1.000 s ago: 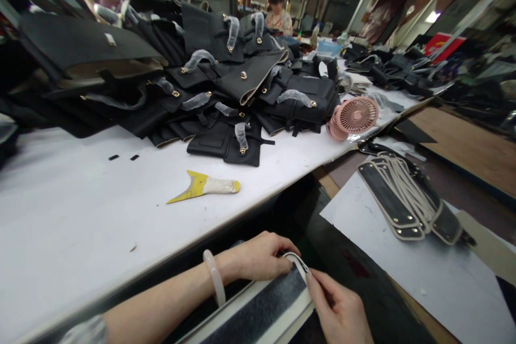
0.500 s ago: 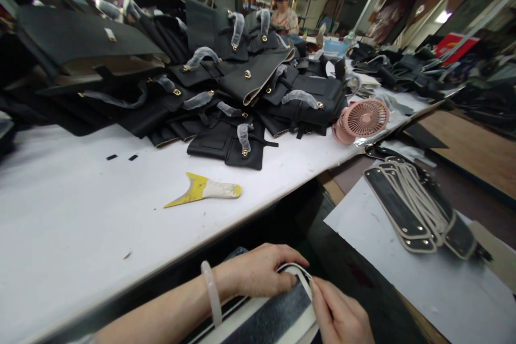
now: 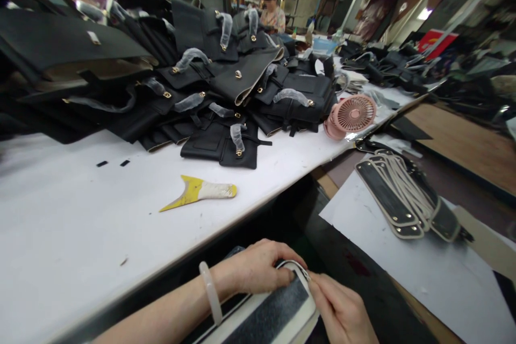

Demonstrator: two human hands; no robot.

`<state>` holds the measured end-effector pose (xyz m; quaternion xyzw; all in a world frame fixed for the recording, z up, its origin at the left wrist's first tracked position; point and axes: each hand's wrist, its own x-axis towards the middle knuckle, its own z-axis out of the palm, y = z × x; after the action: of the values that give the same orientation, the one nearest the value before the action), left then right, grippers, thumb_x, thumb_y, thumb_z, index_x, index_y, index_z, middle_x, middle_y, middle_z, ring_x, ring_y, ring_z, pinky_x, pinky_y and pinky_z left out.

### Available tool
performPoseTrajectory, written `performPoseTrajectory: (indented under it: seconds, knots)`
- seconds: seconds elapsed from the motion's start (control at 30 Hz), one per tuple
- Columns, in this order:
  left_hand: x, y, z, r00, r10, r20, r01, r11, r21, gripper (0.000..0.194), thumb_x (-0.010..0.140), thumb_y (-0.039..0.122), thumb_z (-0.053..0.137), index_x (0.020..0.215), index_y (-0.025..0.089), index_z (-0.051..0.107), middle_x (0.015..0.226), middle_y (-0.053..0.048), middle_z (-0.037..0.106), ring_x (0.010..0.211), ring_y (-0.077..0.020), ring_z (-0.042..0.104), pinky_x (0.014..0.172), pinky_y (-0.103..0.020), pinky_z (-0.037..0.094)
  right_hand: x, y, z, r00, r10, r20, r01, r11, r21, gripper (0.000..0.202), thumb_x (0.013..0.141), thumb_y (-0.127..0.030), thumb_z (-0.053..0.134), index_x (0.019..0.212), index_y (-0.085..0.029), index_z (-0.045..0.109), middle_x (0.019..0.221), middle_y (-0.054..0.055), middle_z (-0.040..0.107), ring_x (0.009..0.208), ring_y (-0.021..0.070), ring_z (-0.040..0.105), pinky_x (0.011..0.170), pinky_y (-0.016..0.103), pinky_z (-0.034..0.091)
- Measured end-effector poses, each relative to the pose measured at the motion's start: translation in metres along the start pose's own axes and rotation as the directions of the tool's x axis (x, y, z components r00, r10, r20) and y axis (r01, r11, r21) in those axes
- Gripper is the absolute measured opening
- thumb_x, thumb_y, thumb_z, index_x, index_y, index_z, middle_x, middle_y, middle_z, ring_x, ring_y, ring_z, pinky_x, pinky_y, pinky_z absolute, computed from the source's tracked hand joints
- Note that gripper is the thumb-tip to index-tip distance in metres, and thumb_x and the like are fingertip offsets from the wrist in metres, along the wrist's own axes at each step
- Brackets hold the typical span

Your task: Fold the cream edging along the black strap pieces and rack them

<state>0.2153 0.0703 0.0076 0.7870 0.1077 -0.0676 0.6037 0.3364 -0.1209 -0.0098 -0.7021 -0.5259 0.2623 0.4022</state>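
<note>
The rounded end of a cream-edged black strap piece [image 3: 278, 301] is pinched between the fingers of the left hand [image 3: 258, 269] and those of the right hand [image 3: 342, 312], low at the near edge of the view. What is being worked at the rim cannot be made out, perhaps a thin edging. Should the grip slacken, the piece could be dropped off the lap. Beyond the fingers, on the white bench [image 3: 60, 226], a yellow scraper [image 3: 197, 192] lies, with stacked black bags [image 3: 217, 97] and a pink fan [image 3: 350, 115] farther off.
</note>
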Motion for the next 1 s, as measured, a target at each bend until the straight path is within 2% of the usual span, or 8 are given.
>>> performPoseTrajectory:
  seconds: [0.07,0.13,0.2,0.3,0.53,0.7,0.87,1.0]
  knots:
    - [0.0,0.0,-0.001,1.0,0.005,0.003,-0.005,1.0,-0.006,0.034,0.081,0.018,0.056,0.11,0.026,0.073,0.111,0.002,0.072,0.106,-0.0199,0.066,0.095,-0.025,0.047,-0.003,0.002,0.002,0.971,0.234,0.043,-0.238,0.946,0.219,0.034,0.102,-0.04,0.044,0.099,-0.017,0.069,0.075,0.003,0.056,0.069,0.0141,0.057,0.062,0.023,0.045]
    - [0.001,-0.001,-0.001,1.0,0.001,0.006,-0.001,1.0,-0.01,0.033,0.081,0.018,0.057,0.109,0.025,0.073,0.11,0.002,0.072,0.104,-0.0197,0.066,0.094,-0.025,0.048,-0.005,0.006,0.009,0.895,0.443,0.061,-0.423,0.793,0.439,0.04,0.097,-0.051,0.051,0.092,-0.016,0.069,0.067,0.0,0.049,0.057,0.0109,0.044,0.051,0.023,0.035]
    - [0.001,-0.002,0.0,1.0,-0.006,0.002,0.006,1.0,-0.015,0.032,0.081,0.018,0.057,0.108,0.025,0.073,0.108,0.002,0.073,0.102,-0.0197,0.066,0.091,-0.025,0.049,-0.006,0.01,0.019,0.825,0.561,0.068,-0.456,0.589,0.667,0.037,0.089,-0.053,0.063,0.083,-0.016,0.066,0.066,-0.001,0.048,0.057,0.0095,0.039,0.051,0.021,0.033]
    - [0.0,-0.004,0.002,1.0,-0.021,-0.005,0.021,0.999,-0.034,0.031,0.081,0.018,0.057,0.106,0.025,0.074,0.104,0.002,0.073,0.099,-0.0199,0.066,0.089,-0.025,0.05,-0.004,0.01,0.035,0.779,0.621,0.09,-0.374,0.343,0.862,0.032,0.08,-0.046,0.076,0.077,-0.018,0.062,0.074,0.0,0.057,0.068,0.0127,0.048,0.063,0.023,0.043]
    - [-0.001,-0.004,0.004,1.0,0.01,-0.021,-0.011,0.998,-0.061,0.034,0.079,0.015,0.059,0.107,0.028,0.074,0.11,0.003,0.07,0.103,-0.0193,0.065,0.093,-0.025,0.048,-0.001,0.006,0.041,0.814,0.521,0.257,-0.367,0.119,0.923,0.038,0.087,-0.048,0.068,0.113,-0.02,0.069,0.114,0.007,0.067,0.106,0.0217,0.057,0.096,0.033,0.045]
    - [-0.002,-0.003,0.003,1.0,-0.002,-0.027,0.001,0.999,-0.032,0.028,0.078,0.016,0.06,0.101,0.025,0.074,0.106,0.002,0.07,0.099,-0.0189,0.065,0.089,-0.024,0.049,0.003,0.003,0.024,0.8,0.471,0.372,-0.499,0.179,0.848,0.037,0.089,-0.044,0.068,0.116,-0.018,0.07,0.113,0.009,0.069,0.105,0.0211,0.06,0.092,0.03,0.046]
    - [-0.005,-0.004,0.007,0.999,0.011,-0.039,-0.012,1.0,-0.013,0.029,0.079,0.018,0.059,0.102,0.026,0.073,0.107,0.003,0.069,0.1,-0.0187,0.064,0.088,-0.024,0.048,0.011,-0.01,0.005,0.786,0.425,0.448,-0.569,0.216,0.793,0.032,0.086,-0.043,0.073,0.11,-0.023,0.073,0.095,0.003,0.07,0.086,0.0142,0.063,0.085,0.025,0.047]
    - [-0.006,-0.005,0.009,0.998,0.022,-0.059,-0.021,1.0,0.011,0.029,0.079,0.018,0.058,0.102,0.026,0.073,0.108,0.002,0.068,0.099,-0.0193,0.064,0.087,-0.025,0.049,0.02,-0.017,-0.001,0.758,0.396,0.518,-0.642,0.318,0.697,0.034,0.09,-0.045,0.068,0.113,-0.021,0.071,0.087,0.003,0.067,0.082,0.0133,0.062,0.079,0.023,0.046]
